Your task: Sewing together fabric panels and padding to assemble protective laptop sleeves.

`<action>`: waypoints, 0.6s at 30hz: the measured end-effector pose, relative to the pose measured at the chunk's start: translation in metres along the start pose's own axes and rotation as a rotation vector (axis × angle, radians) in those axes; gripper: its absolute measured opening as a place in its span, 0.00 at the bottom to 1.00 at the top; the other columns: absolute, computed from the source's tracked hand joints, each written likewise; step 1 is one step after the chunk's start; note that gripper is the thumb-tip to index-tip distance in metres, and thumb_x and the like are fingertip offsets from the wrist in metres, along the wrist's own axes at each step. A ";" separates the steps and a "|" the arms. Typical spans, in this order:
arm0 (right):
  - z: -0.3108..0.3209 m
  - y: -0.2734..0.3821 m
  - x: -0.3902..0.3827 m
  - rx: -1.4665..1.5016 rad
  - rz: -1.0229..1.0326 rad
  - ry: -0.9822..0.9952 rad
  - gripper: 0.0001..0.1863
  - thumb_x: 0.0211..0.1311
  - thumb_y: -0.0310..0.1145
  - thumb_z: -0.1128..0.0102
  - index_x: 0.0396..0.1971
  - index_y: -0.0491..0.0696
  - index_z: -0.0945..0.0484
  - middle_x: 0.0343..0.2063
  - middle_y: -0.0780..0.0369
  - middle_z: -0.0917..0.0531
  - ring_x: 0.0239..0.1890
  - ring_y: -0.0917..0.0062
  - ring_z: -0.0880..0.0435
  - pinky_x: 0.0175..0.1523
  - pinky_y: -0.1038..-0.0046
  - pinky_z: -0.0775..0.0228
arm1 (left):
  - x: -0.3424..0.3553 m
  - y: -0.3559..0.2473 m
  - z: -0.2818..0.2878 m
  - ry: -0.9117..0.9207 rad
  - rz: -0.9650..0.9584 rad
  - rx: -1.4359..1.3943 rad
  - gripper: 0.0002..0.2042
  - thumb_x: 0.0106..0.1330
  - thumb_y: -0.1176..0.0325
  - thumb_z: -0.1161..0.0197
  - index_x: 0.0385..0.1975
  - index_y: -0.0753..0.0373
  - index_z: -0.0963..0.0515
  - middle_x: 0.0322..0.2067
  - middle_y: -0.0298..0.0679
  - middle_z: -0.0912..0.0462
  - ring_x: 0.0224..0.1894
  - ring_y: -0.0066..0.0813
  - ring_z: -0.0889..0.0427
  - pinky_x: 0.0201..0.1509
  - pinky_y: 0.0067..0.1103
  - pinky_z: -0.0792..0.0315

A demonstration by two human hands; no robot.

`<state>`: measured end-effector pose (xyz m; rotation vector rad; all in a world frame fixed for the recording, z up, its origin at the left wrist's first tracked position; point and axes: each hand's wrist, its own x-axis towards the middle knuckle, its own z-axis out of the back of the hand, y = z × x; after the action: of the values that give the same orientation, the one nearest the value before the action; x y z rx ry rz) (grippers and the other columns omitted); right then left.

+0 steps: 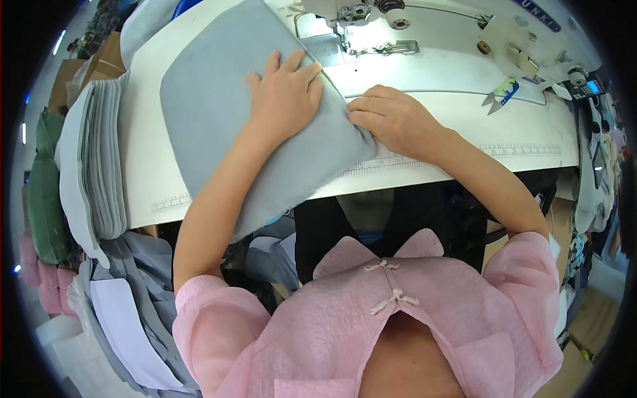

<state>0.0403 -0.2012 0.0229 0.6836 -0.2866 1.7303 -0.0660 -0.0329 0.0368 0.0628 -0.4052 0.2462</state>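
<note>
A large grey-blue fabric panel (212, 86) lies on the white sewing table, its near corner hanging over the front edge. My left hand (285, 93) rests flat on the panel with its fingers spread, close to the right edge. My right hand (398, 123) is closed at that edge, fingers pinching the fabric where it bunches slightly. Just beyond the hands is the sewing machine's needle and presser foot area (345, 46), lit by a bright lamp. The fabric's far right edge runs up beside the metal needle plate (322, 50).
Thread snips (501, 96) with blue and green handles lie right on the table (464, 119). A bobbin (484, 48) sits farther back. At the left stands a stack of folded grey pieces (99, 159). A printed ruler strip (524, 149) follows the front edge.
</note>
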 end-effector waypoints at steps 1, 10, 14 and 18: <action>0.000 -0.001 0.001 0.002 0.005 0.005 0.11 0.38 0.22 0.46 0.27 0.43 0.26 0.32 0.62 0.24 0.34 0.72 0.27 0.37 0.77 0.31 | 0.006 0.004 0.000 0.046 -0.016 -0.062 0.14 0.56 0.62 0.51 0.40 0.57 0.27 0.47 0.38 0.29 0.52 0.46 0.37 0.45 0.48 0.45; 0.005 -0.018 0.002 -0.093 -0.027 0.028 0.11 0.38 0.21 0.46 0.27 0.41 0.27 0.31 0.62 0.24 0.34 0.73 0.26 0.38 0.77 0.30 | 0.048 0.012 -0.023 0.039 -0.183 -0.237 0.15 0.56 0.65 0.53 0.40 0.65 0.28 0.47 0.44 0.30 0.51 0.41 0.33 0.50 0.32 0.40; 0.004 -0.023 0.002 -0.123 -0.042 0.015 0.11 0.38 0.21 0.45 0.27 0.41 0.27 0.31 0.62 0.24 0.34 0.72 0.27 0.38 0.76 0.31 | 0.061 0.016 -0.029 0.033 -0.271 -0.267 0.15 0.54 0.65 0.52 0.38 0.67 0.27 0.44 0.46 0.28 0.45 0.42 0.30 0.48 0.27 0.37; 0.003 -0.026 0.004 -0.138 -0.090 -0.015 0.07 0.40 0.23 0.47 0.25 0.43 0.26 0.28 0.62 0.24 0.35 0.73 0.28 0.41 0.76 0.33 | 0.070 0.016 -0.035 0.092 -0.179 -0.337 0.15 0.53 0.65 0.52 0.35 0.69 0.26 0.42 0.49 0.27 0.41 0.45 0.28 0.46 0.28 0.35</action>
<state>0.0651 -0.1926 0.0237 0.6003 -0.3769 1.6048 0.0059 0.0025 0.0329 -0.2416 -0.3427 0.0023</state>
